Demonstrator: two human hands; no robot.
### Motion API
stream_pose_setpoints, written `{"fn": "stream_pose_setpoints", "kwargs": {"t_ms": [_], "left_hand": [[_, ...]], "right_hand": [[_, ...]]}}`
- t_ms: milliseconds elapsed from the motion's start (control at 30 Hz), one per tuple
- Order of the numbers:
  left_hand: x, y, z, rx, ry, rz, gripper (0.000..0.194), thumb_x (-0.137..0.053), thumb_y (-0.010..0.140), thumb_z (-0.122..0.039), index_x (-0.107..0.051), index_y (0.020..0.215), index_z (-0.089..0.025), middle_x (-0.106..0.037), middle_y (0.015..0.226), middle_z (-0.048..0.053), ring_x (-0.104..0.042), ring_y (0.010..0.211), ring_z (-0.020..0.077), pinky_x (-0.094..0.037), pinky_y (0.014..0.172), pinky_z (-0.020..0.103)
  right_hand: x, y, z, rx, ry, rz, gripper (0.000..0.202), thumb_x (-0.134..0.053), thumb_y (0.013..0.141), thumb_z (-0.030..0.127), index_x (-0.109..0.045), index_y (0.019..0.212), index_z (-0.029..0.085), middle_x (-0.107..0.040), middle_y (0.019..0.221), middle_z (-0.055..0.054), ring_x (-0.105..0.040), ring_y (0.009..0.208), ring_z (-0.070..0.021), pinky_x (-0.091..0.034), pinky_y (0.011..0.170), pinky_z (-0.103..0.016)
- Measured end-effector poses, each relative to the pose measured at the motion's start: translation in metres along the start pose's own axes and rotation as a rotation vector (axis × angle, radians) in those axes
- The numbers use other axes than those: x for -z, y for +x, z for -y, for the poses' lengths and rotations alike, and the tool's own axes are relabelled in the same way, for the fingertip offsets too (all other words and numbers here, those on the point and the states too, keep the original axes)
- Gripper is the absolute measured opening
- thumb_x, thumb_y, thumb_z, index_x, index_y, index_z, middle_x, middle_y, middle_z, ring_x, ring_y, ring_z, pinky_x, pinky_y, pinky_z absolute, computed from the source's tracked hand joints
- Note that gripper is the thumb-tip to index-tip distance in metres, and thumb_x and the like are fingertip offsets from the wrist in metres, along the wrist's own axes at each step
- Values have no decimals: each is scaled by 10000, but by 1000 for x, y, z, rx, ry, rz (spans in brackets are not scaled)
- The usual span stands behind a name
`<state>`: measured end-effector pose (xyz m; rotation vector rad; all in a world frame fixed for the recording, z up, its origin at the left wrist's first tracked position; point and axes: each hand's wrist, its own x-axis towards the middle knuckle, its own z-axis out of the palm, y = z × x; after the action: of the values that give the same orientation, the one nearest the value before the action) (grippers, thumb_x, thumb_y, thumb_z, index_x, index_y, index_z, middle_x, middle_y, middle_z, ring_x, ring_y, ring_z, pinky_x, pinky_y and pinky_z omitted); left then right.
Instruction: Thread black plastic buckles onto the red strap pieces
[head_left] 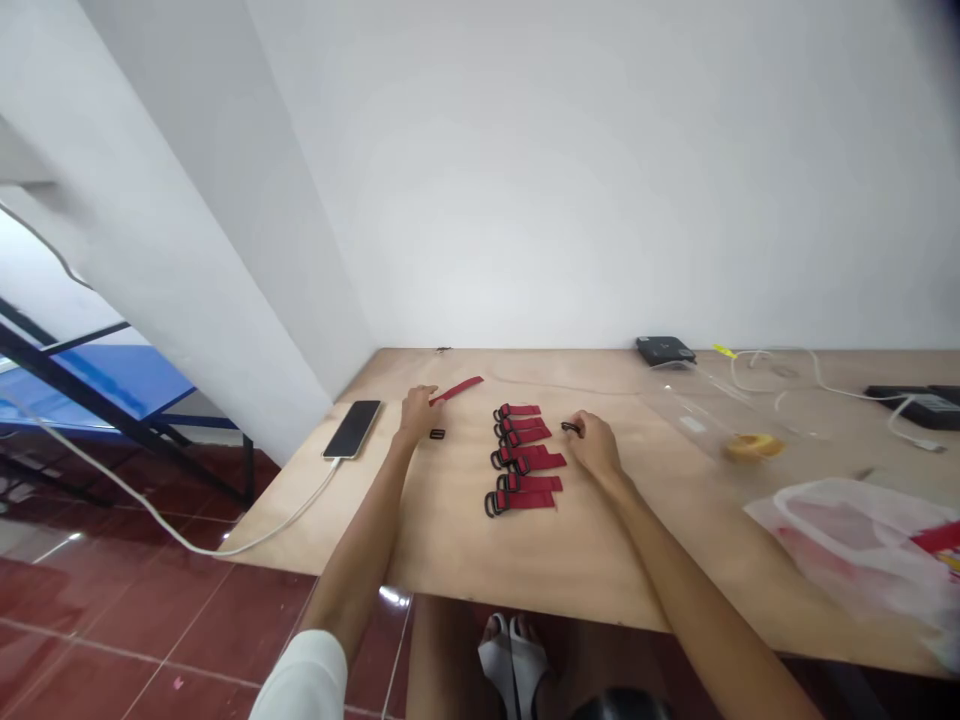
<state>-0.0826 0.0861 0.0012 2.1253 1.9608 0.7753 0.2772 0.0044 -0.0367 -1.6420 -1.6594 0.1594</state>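
The left hand (417,412) is at the near end of 1 loose red strap (460,388), above the table (465,545); I cannot tell whether its grip is closed on the strap. Just below that hand, 1 small black buckle (437,434) lies flat. The right hand (597,442) has a narrow grip, with 1 black ring (572,428) held at the fingertips. Between the hands, a column of red straps with black rings (529,462) lies on the table, their rings toward the left. Farther left is a phone (352,430) with a white cable (334,473) plugged in. To the right are a black box (665,350) by the wall, a yellow roll (753,447) and a cloudy plastic bag (847,530).
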Motion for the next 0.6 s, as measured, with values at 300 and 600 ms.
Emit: {"fn": "stream_pose_setpoints", "kwargs": {"t_ms": [300, 600], "left_hand": [[-23, 19, -36, -6, -22, 31, 217, -527, 902, -271, -674, 999, -144, -667, 1133, 190, -509, 1182, 371, -301, 1044, 602], [-5, -37, -69, -349, -372, 150, 224, -544, 918, -301, -728, 989, -196, -734, 1056, 75, -649, 986, 217, -491, 881, 297]], "right_hand": [[7, -1, 1, -47, 36, -70, 192, -570, 791, 273, -739, 792, 184, -686, 845, -94, -618, 801, -233, -468, 731, -333], [5, -4, 28, -275, 671, 38, 213, -692, 699, 335, -741, 805, 157, -751, 785, -86, -679, 730, -237, -511, 657, -323]]}}
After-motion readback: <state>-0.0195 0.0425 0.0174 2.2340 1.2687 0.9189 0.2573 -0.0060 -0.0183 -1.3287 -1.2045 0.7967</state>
